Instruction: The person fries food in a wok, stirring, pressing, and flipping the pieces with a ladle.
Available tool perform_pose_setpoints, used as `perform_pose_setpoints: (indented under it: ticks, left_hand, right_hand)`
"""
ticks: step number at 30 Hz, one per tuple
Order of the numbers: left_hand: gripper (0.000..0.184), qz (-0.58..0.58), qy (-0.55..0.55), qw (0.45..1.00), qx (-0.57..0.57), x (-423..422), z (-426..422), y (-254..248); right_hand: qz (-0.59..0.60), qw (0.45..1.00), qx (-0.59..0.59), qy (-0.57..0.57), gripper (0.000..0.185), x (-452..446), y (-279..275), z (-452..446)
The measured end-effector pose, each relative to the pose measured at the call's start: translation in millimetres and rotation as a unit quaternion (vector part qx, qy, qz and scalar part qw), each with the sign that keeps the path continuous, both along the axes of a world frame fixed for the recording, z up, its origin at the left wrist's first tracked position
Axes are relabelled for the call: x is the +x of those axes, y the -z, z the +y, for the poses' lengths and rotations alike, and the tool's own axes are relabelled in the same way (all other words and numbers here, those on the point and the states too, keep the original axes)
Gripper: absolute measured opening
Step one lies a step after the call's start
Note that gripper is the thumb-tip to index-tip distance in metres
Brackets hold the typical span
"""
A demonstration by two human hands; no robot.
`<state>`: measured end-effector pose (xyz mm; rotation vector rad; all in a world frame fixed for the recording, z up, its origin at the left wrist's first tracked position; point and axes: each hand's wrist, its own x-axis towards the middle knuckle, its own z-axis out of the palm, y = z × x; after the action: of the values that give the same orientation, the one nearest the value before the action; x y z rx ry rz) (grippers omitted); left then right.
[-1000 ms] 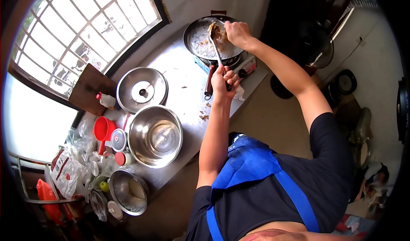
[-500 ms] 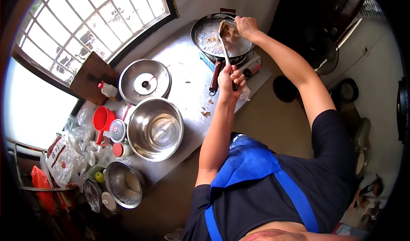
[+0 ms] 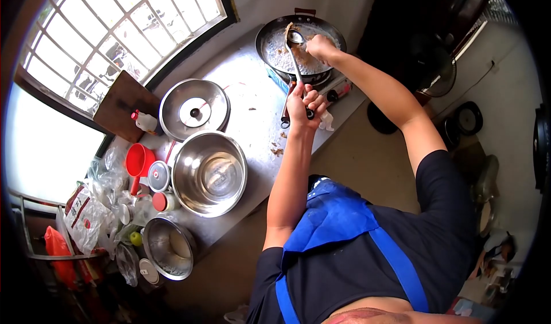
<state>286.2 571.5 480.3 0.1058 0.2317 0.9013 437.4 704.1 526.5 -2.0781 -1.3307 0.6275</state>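
My left hand is closed round the dark handle of a long metal utensil, whose far end is over the pan with brown food at it. A metal spoon is in my right hand, its bowl beside the utensil's head. Below them the wide dark pan, full of pale bubbling liquid, rests on a portable stove. Brown food shows in the liquid near my right hand. The pan's handle points towards me, beside my left hand.
On the metal counter are a large steel bowl, a round lid, a red ladle, jars and plastic bags. A smaller bowl sits at the near end. A board leans by the window. Crumbs lie near the counter's edge.
My right hand has shifted left and slightly down, bringing the spoon from the pan's far rim to the utensil's head. The utensil's head has moved a little left.
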Motion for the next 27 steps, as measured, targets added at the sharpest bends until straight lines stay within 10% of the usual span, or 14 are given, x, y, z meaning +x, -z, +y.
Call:
perform_pose_setpoints:
  ticks: [12, 20, 27]
  left_hand:
    - [0.036, 0.057, 0.003, 0.998, 0.003, 0, -5, -1]
    - [0.038, 0.026, -0.002, 1.0, 0.007, -1, -6, 4]
    - [0.039, 0.02, 0.0, 1.0, 0.016, 2, -4, 5]
  right_hand:
    - [0.106, 0.993, -0.049, -0.013, 0.033, 2, -11, 36]
    - [-0.192, 0.98, 0.004, -0.045, 0.03, 9, 4, 43]
    - [-0.157, 0.985, -0.034, -0.056, 0.032, -5, -44, -1]
